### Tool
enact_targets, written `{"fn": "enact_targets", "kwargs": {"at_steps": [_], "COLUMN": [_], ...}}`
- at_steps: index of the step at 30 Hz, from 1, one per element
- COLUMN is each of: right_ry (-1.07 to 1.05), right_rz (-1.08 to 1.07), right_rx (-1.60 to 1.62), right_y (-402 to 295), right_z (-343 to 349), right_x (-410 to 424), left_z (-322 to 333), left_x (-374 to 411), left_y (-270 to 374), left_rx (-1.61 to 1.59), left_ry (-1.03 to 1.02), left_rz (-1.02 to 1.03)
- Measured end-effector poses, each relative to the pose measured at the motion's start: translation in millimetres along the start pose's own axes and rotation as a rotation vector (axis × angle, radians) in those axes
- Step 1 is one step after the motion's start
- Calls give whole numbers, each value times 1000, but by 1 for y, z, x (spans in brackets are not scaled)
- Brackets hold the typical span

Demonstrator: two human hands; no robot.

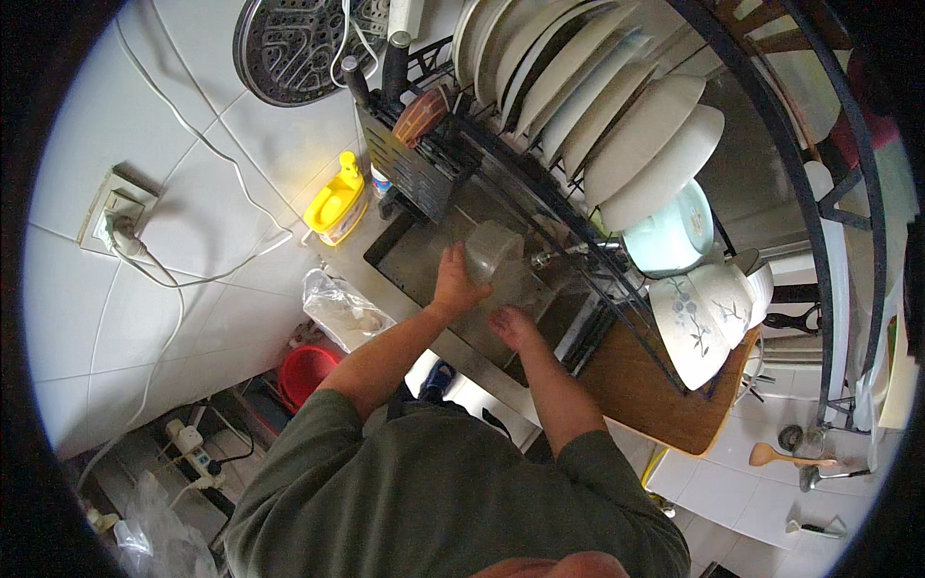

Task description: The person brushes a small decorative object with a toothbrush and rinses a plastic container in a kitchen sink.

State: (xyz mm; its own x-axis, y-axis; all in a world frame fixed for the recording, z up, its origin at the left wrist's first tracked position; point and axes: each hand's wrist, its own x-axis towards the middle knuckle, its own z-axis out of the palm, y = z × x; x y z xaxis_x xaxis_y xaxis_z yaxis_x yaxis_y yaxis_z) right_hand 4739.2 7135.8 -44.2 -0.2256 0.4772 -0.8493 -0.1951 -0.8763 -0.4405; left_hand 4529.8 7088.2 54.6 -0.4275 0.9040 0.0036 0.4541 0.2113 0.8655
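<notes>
Over the dark metal sink (415, 264), my left hand (458, 283) holds a clear plastic container (494, 251) by its near left side. My right hand (513, 327) hovers over the sink, below and to the right of the container, with its fingers curled; whether anything lies in them cannot be told. The faucet (542, 259) sticks out from under the black dish rack, just right of the container. A yellow detergent bottle (337, 206) stands on the ledge at the sink's left.
Plates (578, 94), a light green bowl (668, 227) and flowered bowls (690, 325) fill the black rack (535, 184) above the sink. A brown wooden board (654, 390) lies at the right. A plastic bag (343, 311) and a red basin (307, 372) are at the left, near a plugged wall socket (119, 217).
</notes>
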Motion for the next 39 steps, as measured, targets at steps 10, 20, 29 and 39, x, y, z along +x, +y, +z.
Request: {"fn": "enact_targets", "kwargs": {"at_steps": [10, 20, 29, 39], "right_ry": [-76, -44, 66, 50], "right_rz": [10, -28, -121, -278], "right_rx": [33, -35, 56, -1568], "right_y": [19, 33, 41, 51], "right_z": [-25, -32, -49, -23], "right_x": [-10, -17, -42, -129], "left_z": [-27, 23, 48, 57], "left_x": [-13, 0, -31, -35], "left_y": [-15, -97, -89, -68], "left_rx": [554, -100, -831, -1102], "left_ry": [-5, 86, -156, -211], "left_rz": [463, -382, -652, -861]}}
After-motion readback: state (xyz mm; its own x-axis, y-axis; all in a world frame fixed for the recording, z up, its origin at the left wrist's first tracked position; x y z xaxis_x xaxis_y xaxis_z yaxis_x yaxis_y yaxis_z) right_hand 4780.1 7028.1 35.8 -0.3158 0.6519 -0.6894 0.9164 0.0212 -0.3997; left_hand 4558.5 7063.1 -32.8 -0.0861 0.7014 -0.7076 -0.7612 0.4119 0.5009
